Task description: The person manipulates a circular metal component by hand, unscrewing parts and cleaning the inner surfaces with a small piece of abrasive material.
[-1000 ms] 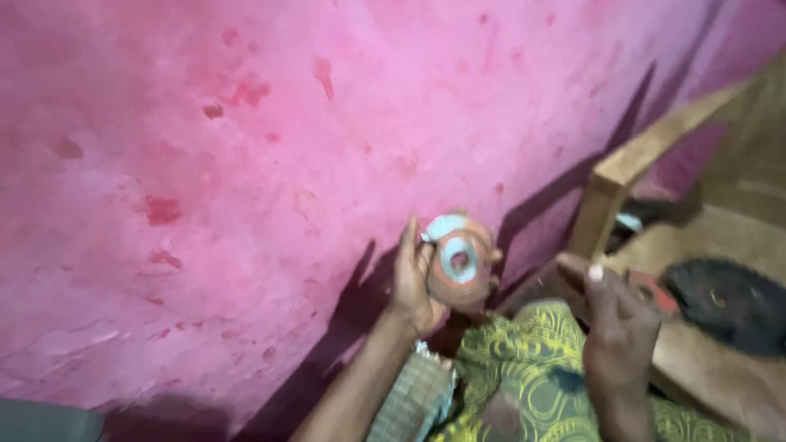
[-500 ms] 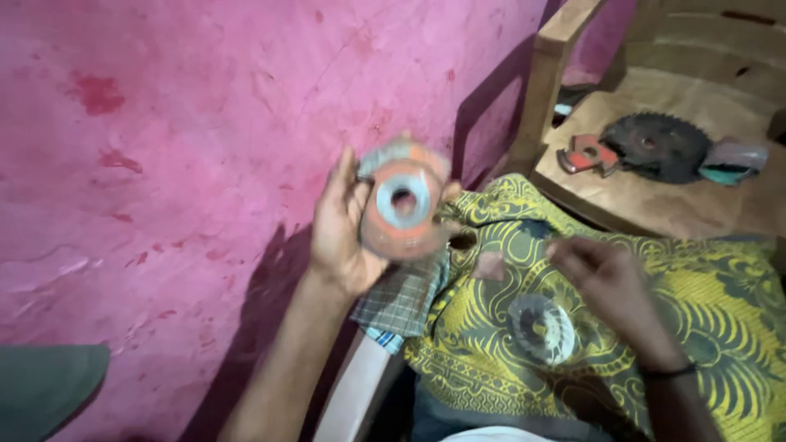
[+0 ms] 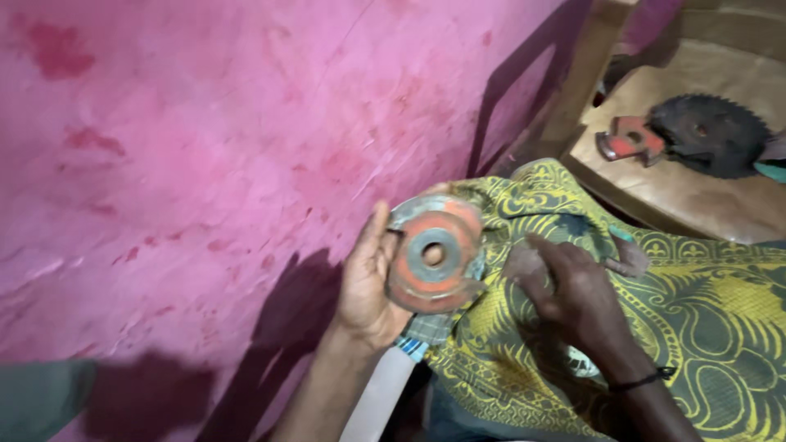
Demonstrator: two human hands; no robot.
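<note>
Two hands are working here, and you are holding a worn orange grinding disc (image 3: 434, 255) upright in your left hand (image 3: 372, 282), close to the pink plastered wall (image 3: 205, 147). The fingers are curling behind the disc and the thumb is pressing along its near edge, so the grip is closing on the rim, not the face. Your right hand (image 3: 573, 290) is resting palm-down on the yellow patterned cloth (image 3: 696, 311) over your lap; whether it is pinching anything I cannot tell.

The disc is looking stiff and fairly light, round and flat, with a grey metal hub ring around a centre hole. Its rim is chipped and ragged, so it is likely brittle and rough to the skin; taking it by the rim on opposite sides, or through the hub hole, seems the safest hold, and dropping it may crack it.

Well apart, on a wooden chair seat (image 3: 704, 196), a dark toothed circular saw blade (image 3: 708, 135) is lying flat beside a small red metal tool (image 3: 630, 139).
</note>
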